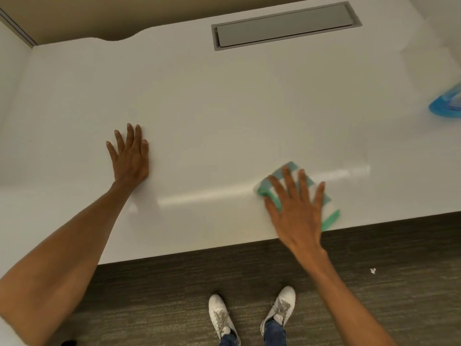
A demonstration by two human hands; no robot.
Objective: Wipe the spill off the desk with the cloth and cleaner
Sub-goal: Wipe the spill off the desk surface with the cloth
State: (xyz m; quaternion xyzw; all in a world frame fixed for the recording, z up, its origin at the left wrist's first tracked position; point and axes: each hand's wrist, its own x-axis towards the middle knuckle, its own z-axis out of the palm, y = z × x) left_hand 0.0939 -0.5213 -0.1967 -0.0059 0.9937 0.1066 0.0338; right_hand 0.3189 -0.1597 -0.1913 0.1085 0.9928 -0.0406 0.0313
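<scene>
A green-and-white striped cloth (329, 211) lies flat on the white desk (224, 108) near its front edge. My right hand (296, 208) presses down on the cloth with fingers spread. My left hand (131, 158) rests flat on the bare desk surface to the left, holding nothing. A bottle of blue cleaner (446, 103) stands at the right edge of the view, mostly cut off and blurred. I cannot make out a spill on the desk; a bright streak of reflected light runs across the surface between my hands.
A grey cable hatch (284, 26) is set into the desk at the back. A partition wall rises at the left. Below the desk edge lie dark carpet (174, 295), my white shoes (219, 318) and a small white scrap (373, 270).
</scene>
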